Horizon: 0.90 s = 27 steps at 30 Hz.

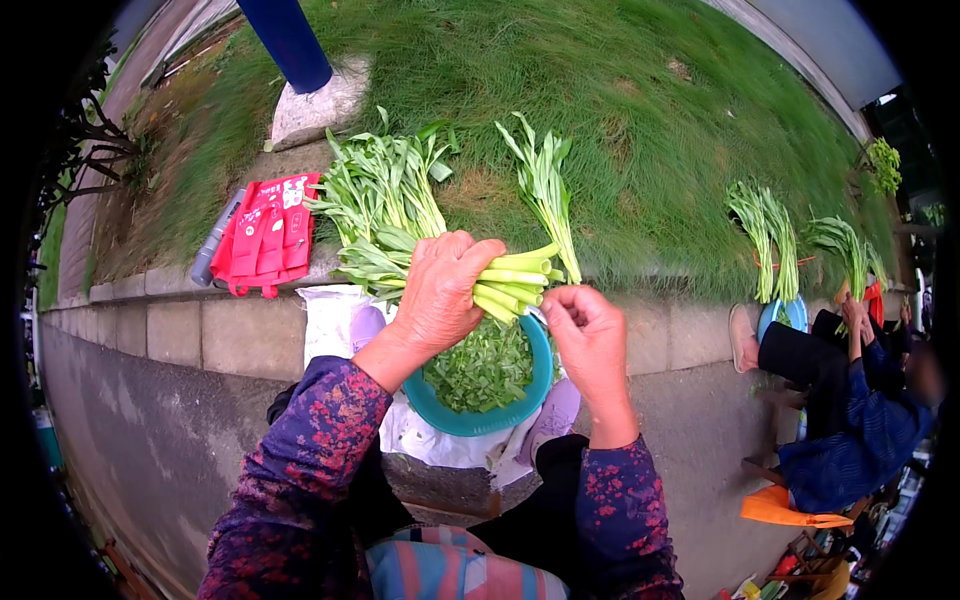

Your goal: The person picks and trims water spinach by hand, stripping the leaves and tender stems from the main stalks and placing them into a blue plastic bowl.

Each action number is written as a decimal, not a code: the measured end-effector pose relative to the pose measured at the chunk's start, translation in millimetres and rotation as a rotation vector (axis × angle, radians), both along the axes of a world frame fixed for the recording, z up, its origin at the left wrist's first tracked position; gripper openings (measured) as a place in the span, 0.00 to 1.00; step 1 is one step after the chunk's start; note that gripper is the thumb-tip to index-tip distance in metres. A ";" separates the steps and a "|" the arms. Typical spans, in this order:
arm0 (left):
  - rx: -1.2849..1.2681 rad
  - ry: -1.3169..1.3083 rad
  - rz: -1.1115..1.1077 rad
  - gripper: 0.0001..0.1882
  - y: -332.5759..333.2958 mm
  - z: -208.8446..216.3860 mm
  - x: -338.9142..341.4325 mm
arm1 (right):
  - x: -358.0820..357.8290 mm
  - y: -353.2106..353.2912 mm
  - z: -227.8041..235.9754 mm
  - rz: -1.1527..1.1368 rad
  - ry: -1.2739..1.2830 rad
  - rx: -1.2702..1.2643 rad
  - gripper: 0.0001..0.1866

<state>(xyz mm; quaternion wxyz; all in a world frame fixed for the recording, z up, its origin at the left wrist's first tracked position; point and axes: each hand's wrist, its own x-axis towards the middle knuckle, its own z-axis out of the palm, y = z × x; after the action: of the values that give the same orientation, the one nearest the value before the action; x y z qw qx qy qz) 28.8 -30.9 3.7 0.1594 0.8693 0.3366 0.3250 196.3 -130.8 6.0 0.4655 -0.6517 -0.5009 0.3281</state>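
Note:
My left hand is wrapped round a bunch of water spinach, its pale green hollow stem ends pointing right and its leaves trailing out to the left. Close by those cut ends, my right hand is closed in a pinch; what its fingertips hold, if anything, is too small to make out. Beneath both hands stands a teal basin with chopped green pieces in it. A larger heap of leafy water spinach lies behind my left hand, and a smaller bunch lies on the grass farther right.
The basin rests on a white sack between my lilac shoes. A red bag and a grey cylinder are on the kerb at left, near a blue post. At right sits another person with greens and a blue basin.

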 end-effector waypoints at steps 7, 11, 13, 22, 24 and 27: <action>0.074 0.134 0.047 0.19 2.8 -0.2 -3.5 | -1.2 1.7 18.3 -0.269 -0.207 0.385 0.06; 0.100 0.175 0.066 0.20 2.0 -0.9 -2.8 | -5.4 1.0 16.9 -0.235 -0.214 0.361 0.07; 0.030 0.187 0.045 0.20 1.8 -0.4 -2.7 | -5.1 0.4 15.6 -0.240 -0.213 0.346 0.07; -1.219 -0.001 -0.505 0.17 10.9 0.5 -17.9 | -2.0 2.2 17.0 -0.234 -0.243 0.377 0.07; -1.418 0.041 -0.485 0.17 10.8 3.7 -21.3 | -1.0 1.7 18.7 -0.187 -0.277 0.407 0.08; -1.524 0.100 -0.520 0.17 13.6 -0.3 -25.3 | -0.5 0.3 20.1 -0.096 -0.340 0.439 0.09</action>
<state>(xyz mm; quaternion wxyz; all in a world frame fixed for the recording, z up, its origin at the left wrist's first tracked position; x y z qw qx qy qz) 3.5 -17.3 3.4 0.7639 0.5854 0.2594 -0.0807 195.8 -130.4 26.1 0.5197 -0.6041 -0.5994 0.0753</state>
